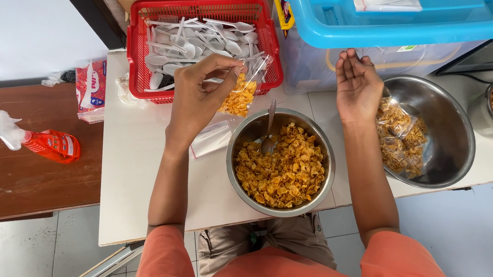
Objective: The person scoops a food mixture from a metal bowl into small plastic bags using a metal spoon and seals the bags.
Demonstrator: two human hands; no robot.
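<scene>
Left hand (198, 96) pinching bag (239, 97) near basket (138, 54) at counter's far edge, right hand (358, 86) spread, empty; best kept upright over bowl (314, 134).

We see a bowl of flakes (280, 164) in the middle of the tabletop (140, 179), with a spoon (269, 130) in it. Behind it sits a basket (203, 44) full of spoons. Our left hand (198, 96) holds a small bag of flakes (240, 96) between bowl and basket. Our right hand (357, 86) is above the rim of a second bowl (440, 132) to the right, with filled bags (400, 137) in it. A spray bottle (41, 142) lies far left.
</scene>
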